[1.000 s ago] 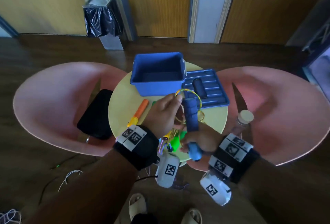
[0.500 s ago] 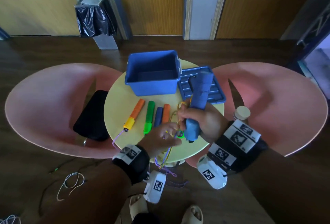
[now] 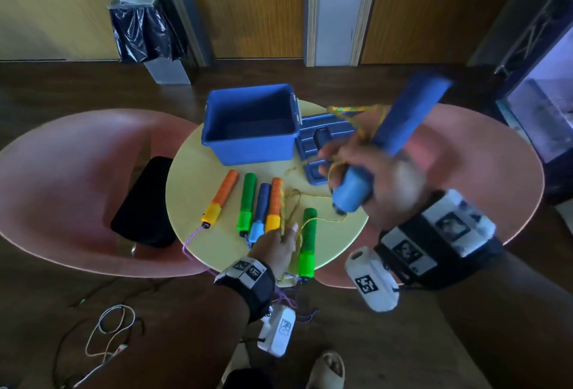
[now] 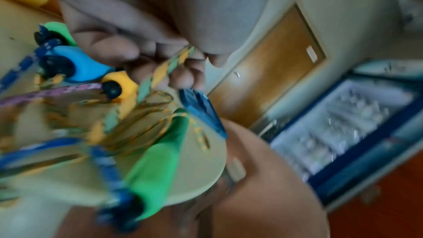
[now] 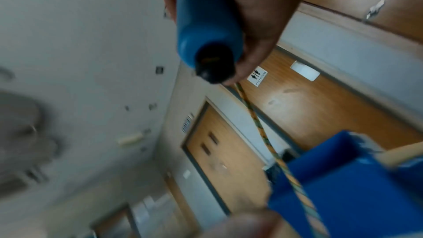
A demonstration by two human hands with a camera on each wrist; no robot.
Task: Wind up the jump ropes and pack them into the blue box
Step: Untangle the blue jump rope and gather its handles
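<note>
The empty blue box (image 3: 248, 128) stands at the back of the round yellow table (image 3: 189, 177), with its lid (image 3: 307, 146) flat beside it on the right. My right hand (image 3: 344, 171) grips a blue jump-rope handle (image 3: 400, 128) raised above the table's right side. A yellow-green rope (image 3: 356, 112) loops over that hand. My left hand (image 3: 279, 244), at the table's front edge, pinches the same rope (image 4: 174, 62) between its fingers (image 4: 128, 55). Orange (image 3: 221, 198), green (image 3: 247, 202), blue (image 3: 261, 210), orange (image 3: 274, 205) and green (image 3: 307, 243) handles lie on the table.
Pink round chairs (image 3: 62, 190) flank the table, and a black bag (image 3: 145, 202) lies on the left one. A bin with a black liner (image 3: 148, 28) stands by the doors. Loose cables (image 3: 108, 332) lie on the floor at front left. Purple rope ends hang off the table's front edge.
My right hand has lifted the blue handle up and to the right, drawing the yellow-green rope with it. My left hand has dropped from near the box to the table's front edge.
</note>
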